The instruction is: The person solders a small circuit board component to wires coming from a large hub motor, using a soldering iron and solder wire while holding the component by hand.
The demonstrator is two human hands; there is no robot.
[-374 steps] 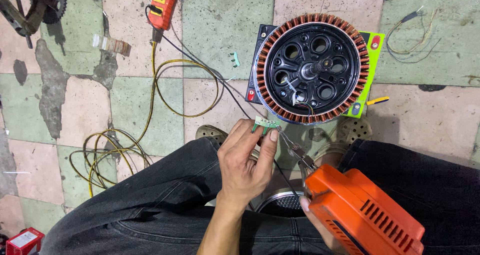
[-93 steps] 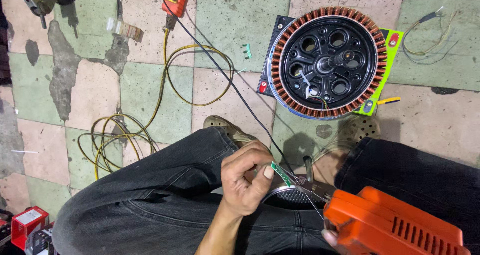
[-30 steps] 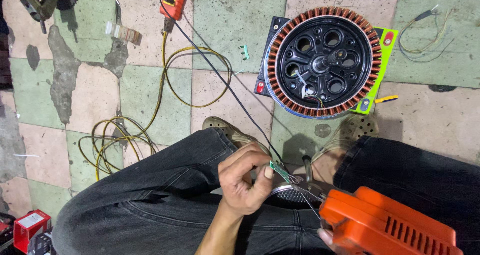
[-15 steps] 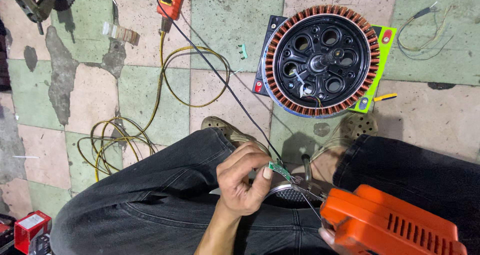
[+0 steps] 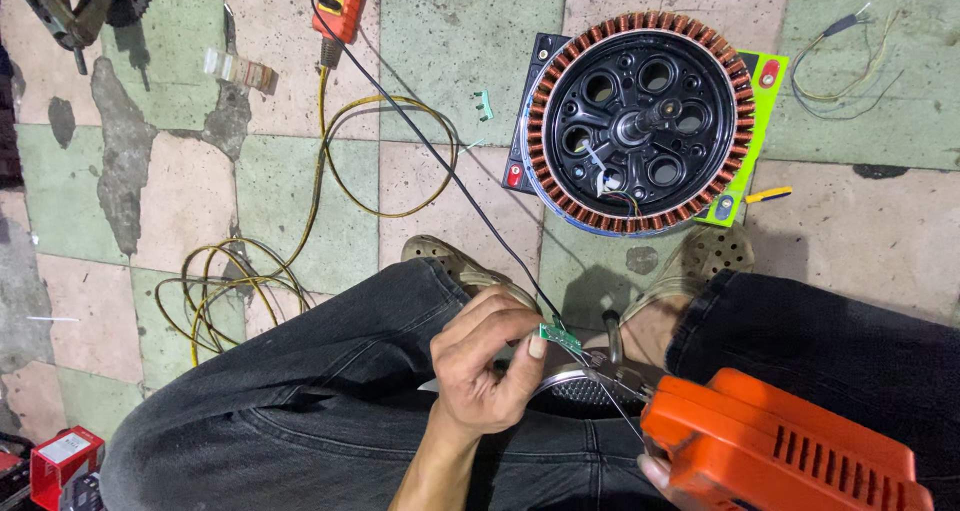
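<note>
Item: small green circuit board, pinched between thumb and fingertips of the left hand, held above the lap in dark jeans, near the tiled floor's lower edge.
Right hand: mostly hidden behind an orange plastic hot-air tool; grip cannot be told.
Risk: the tool's metal nozzle sits just beside the fingertips; heat could burn skin or lift the board's thin black wire.
Pose: left wrist bent inward, fingers curled.

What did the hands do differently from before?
The left hand came down from near the round motor to the lap, still pinching the small green board. The orange tool in the right hand slid a bit right. Motor and yellow wire stayed put.
</note>
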